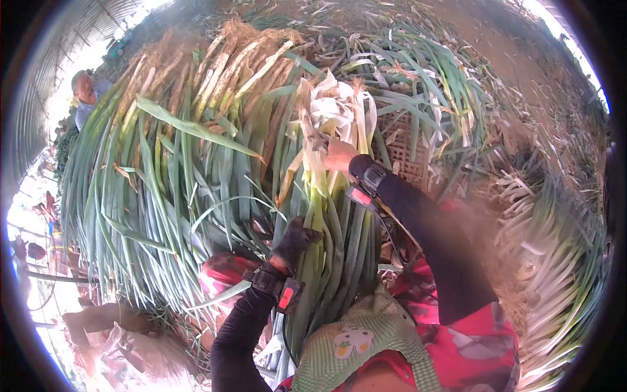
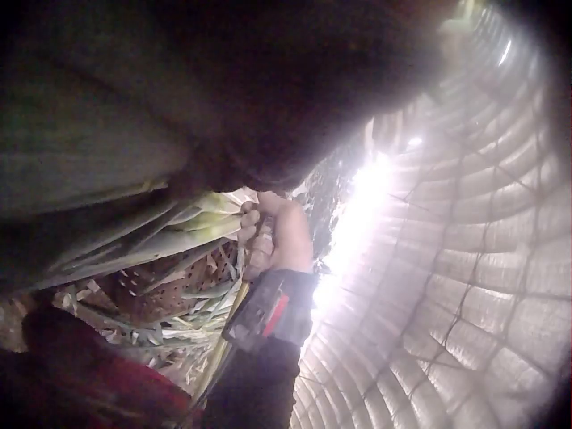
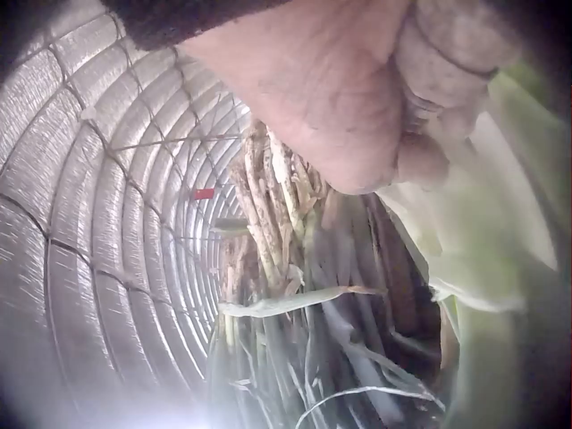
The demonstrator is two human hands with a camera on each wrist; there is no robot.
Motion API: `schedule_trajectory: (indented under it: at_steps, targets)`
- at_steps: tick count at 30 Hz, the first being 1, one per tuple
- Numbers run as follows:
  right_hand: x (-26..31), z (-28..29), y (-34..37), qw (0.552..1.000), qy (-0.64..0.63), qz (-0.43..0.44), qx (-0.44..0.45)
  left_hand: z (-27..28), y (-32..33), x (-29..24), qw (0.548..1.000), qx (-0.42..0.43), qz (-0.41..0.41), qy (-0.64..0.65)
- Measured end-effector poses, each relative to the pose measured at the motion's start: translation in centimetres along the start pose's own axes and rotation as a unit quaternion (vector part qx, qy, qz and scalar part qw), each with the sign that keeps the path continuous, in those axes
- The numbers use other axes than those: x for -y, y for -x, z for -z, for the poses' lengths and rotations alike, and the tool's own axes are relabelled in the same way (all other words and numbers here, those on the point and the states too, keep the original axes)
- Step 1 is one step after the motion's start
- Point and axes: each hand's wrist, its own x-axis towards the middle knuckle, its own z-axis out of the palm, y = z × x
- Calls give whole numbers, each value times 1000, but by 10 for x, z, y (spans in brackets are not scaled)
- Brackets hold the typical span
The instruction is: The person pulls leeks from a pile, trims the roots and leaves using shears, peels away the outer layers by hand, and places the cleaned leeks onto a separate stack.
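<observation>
A long green onion (image 1: 315,196), pale at its root end and green along the leaves, lies over others of its kind in front of the person. The left hand (image 1: 294,243), dark-covered, grips its green leaves low down. Higher up, the right hand (image 1: 339,155) has its fingers curled at the pale stalk, where loose whitish skins (image 1: 332,104) bunch at the root end. In the right wrist view, the curled fingers of the right hand (image 3: 357,98) press against the pale green stalk (image 3: 483,206). The left wrist view is mostly dark, with the right hand (image 2: 284,234) at the stalks.
A big heap of unpeeled green onions (image 1: 176,163) with brown roots lies at left. Cleaned white stalks (image 1: 542,274) lie in a row at right. Behind the right hand is a woven basket (image 1: 405,150) beside leafy scraps (image 1: 431,85). Another person (image 1: 88,98) is at far left.
</observation>
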Motion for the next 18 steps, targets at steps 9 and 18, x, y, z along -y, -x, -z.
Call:
schedule_trajectory:
  at_steps: [9,18]
  targets:
    - [-5,-32,96,992,-128,-8,17,32,9,-76,997,-10,74,25]
    - [-15,-15,251,989,-144,11,-23,26,31,-116,999,4,16,43]
